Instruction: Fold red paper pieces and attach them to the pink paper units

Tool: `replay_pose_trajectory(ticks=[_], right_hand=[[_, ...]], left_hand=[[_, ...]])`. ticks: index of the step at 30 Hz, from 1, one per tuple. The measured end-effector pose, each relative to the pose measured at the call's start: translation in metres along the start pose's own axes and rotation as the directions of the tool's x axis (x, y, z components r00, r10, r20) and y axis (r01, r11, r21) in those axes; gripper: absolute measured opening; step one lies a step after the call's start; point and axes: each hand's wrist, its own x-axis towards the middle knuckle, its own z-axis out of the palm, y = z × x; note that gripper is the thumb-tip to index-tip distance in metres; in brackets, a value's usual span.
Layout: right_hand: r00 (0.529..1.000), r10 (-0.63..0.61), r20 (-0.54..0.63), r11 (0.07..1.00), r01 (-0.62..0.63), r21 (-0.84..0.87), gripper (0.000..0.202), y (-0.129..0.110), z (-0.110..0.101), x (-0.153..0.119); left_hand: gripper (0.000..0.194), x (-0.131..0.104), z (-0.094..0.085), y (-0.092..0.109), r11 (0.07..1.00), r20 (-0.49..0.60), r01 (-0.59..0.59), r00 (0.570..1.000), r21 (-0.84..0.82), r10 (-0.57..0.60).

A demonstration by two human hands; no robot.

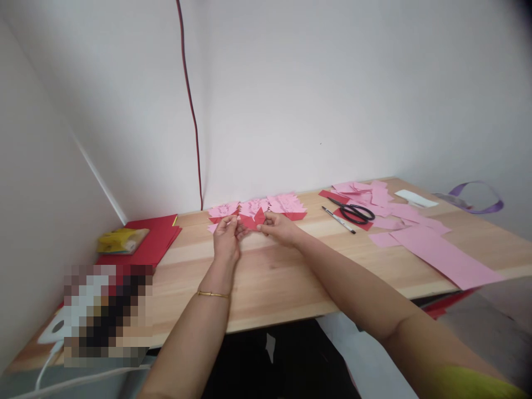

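Between both hands I hold a folded piece of red paper (251,223) with pointed tips, just above the wooden table. My left hand (226,235) pinches its left side; a gold bangle circles that wrist. On the right side, my right hand (277,228) grips it between thumb and fingers. Right behind the hands, pink paper pieces (286,203) with jagged edges lie in a row along the wall. Red folded paper (298,215) shows at the front of that row, partly covered by my hands.
To the right lie black-handled scissors (353,211), a pen (338,220), scattered pink paper (444,255) and a white strip (416,198). Red sheets (164,244) with a yellow packet (120,241) are at left. A purple band (494,206) sits at the far right; a cable (192,111) hangs down the wall.
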Motion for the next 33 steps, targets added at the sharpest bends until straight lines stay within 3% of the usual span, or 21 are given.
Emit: replay_pose_trajectory(ticks=[3,6,9,11,14,16,18,22,26,30,33], right_hand=[[0.992,-0.024,-0.125,0.996,0.013,-0.092,0.027,0.001,0.000,0.001],[0.960,-0.139,-0.241,0.961,0.073,-0.266,0.020,0.004,0.003,0.002],[0.946,-0.260,-0.193,0.912,0.174,-0.372,0.013,0.008,0.009,0.003],[0.934,-0.335,-0.126,0.880,0.262,-0.395,0.019,0.008,0.013,0.002],[0.906,-0.418,-0.070,0.847,0.361,-0.390,0.022,0.005,0.017,0.001],[0.911,-0.401,-0.097,0.867,0.343,-0.362,0.016,0.002,0.016,0.000],[0.923,-0.331,-0.196,0.911,0.258,-0.320,0.010,0.000,0.014,0.000],[0.930,-0.136,-0.342,0.985,0.090,-0.146,0.020,0.000,0.009,0.002],[0.973,-0.031,-0.227,0.997,0.045,0.055,0.023,0.000,0.010,0.003],[0.982,-0.064,-0.178,0.997,0.072,0.035,0.021,-0.001,0.011,0.002],[0.981,-0.063,-0.183,0.997,0.070,0.032,0.021,-0.002,0.010,0.001]], left_hand=[[0.028,-0.002,0.001,-0.003,0.984,-0.045,-0.147,0.987,0.098,0.152],[0.026,-0.006,0.003,-0.011,0.930,0.120,-0.251,0.967,0.268,0.226],[0.033,-0.010,0.005,-0.017,0.897,0.291,-0.268,0.942,0.351,0.167],[0.033,-0.010,0.006,-0.018,0.921,0.272,-0.237,0.950,0.311,0.152],[0.027,-0.008,0.006,-0.014,0.986,0.157,-0.108,0.984,0.124,0.088],[0.024,-0.006,0.006,-0.010,1.000,0.108,-0.024,0.994,0.010,0.023],[0.024,-0.006,0.006,-0.007,0.999,0.081,0.030,0.996,-0.045,-0.026],[0.024,-0.005,0.005,-0.006,0.994,0.074,0.077,0.995,-0.077,-0.071],[0.026,-0.008,0.006,-0.007,0.993,0.154,0.110,0.983,-0.052,-0.101],[0.027,-0.012,0.007,-0.006,0.992,0.231,0.125,0.966,-0.014,-0.118],[0.023,-0.011,0.006,-0.005,0.991,0.202,0.131,0.972,-0.039,-0.121]])
